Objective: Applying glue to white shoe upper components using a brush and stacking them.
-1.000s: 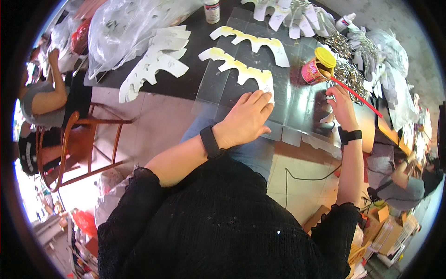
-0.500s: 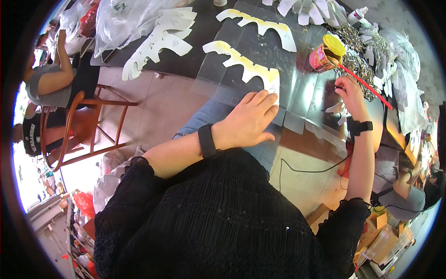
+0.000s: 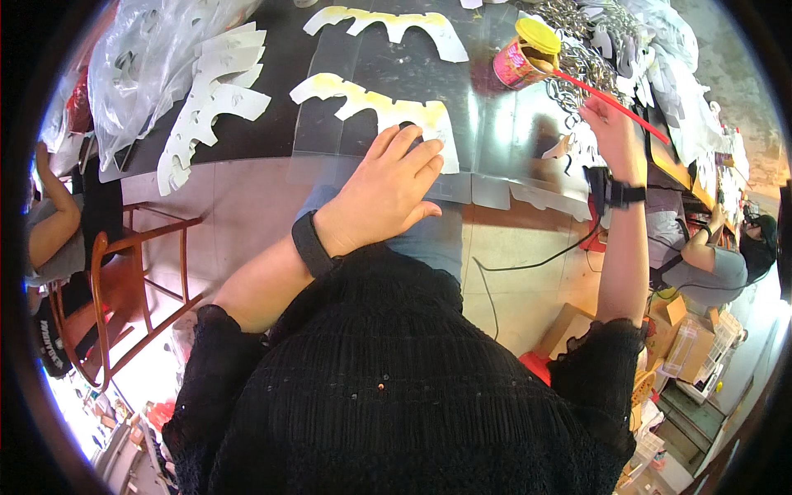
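My left hand lies with its fingers stretched out over the near edge of a white scalloped cutout, which has a yellow coating along its upper edge. A similar coated cutout lies behind it on the clear sheet. My right hand is at the edge of a heap of metal rings, its fingers pinched together; what is between them cannot be made out. Just left of that hand stands an open red can with a yellow lid tipped up. A red stick reaches from the can over my right hand.
Uncoated white cutouts lie stacked at the left, beside a clear plastic bag. More white pieces and bags crowd the right. A wooden chair and a person's arm are at left; another person sits at right.
The view has swung, shifting the scene leftward. My right hand has moved away from the can, nearer the metal rings. My left hand has slid a little left along the coated cutout.
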`<state>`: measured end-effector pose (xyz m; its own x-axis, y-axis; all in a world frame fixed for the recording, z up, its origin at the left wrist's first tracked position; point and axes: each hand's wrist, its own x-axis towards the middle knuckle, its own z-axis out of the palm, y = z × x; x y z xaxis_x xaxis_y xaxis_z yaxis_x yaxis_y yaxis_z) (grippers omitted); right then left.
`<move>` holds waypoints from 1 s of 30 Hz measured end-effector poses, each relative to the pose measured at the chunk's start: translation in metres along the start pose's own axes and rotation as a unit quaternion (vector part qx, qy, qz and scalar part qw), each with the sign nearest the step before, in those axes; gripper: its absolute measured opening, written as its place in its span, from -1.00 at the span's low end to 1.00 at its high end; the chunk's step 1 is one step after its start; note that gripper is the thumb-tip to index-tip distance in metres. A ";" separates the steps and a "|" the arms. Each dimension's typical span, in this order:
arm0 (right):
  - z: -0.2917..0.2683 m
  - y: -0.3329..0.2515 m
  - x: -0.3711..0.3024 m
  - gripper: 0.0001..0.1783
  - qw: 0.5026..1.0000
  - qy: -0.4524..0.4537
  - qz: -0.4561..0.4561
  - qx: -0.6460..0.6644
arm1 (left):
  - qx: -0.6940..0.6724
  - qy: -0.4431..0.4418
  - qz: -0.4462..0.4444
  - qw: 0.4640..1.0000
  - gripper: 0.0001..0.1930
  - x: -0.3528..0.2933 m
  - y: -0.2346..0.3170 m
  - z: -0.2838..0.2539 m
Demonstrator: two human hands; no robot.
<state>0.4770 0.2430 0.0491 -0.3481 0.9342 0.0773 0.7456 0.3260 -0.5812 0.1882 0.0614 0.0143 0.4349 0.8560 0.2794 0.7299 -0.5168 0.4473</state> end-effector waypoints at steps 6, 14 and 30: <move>0.016 -0.051 -0.047 -0.86 0.938 -0.058 0.109 0.325 | 0.000 -0.007 0.012 1.000 -0.43 -0.001 -0.012 0.008; 0.091 -0.112 0.007 -0.90 0.950 -0.176 0.055 0.252 | -0.037 0.014 0.018 0.999 -0.46 0.002 -0.018 0.008; 0.125 -0.117 0.030 -0.91 0.970 -0.200 -0.021 0.137 | -0.071 0.006 0.003 0.997 -0.45 0.003 -0.020 0.004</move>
<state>0.3085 0.2145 0.0184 -0.6081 0.7725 -0.1829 0.5656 0.2599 -0.7826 0.1773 0.0741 0.0031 0.4327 0.8528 0.2924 0.6441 -0.5194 0.5616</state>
